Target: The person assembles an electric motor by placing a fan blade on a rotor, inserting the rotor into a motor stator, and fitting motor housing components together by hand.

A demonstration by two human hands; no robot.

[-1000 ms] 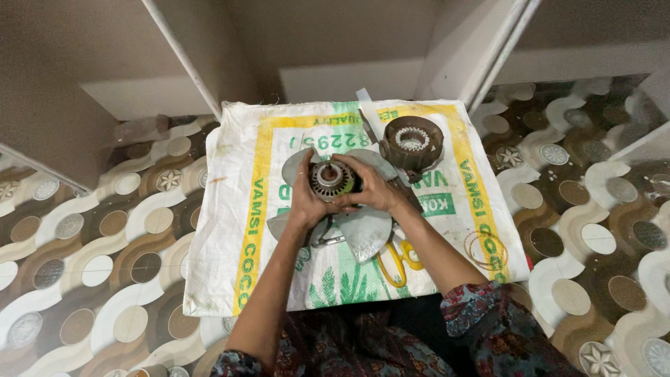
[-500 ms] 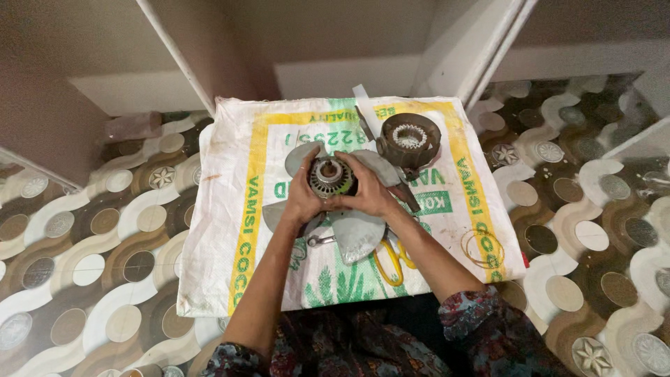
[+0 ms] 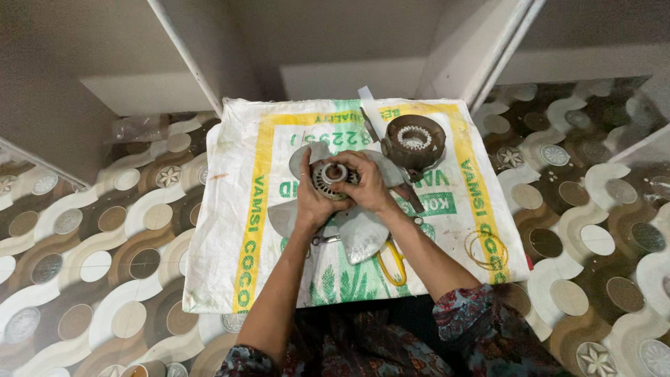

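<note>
Both hands clasp the motor core [image 3: 333,179] over the sack's [image 3: 230,209] middle: left hand [image 3: 312,202] cupping its side, right hand [image 3: 368,185] wrapped over top. Fan blades [image 3: 363,234] lie beneath. Housing [image 3: 414,142] sits apart near the sack's far edge. I judge disassembly is partway.

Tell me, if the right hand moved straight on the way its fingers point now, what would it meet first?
The right hand points left across the round metal motor part. Beyond it, the left hand gripping the other side probably comes first, though depth is unclear.
</note>
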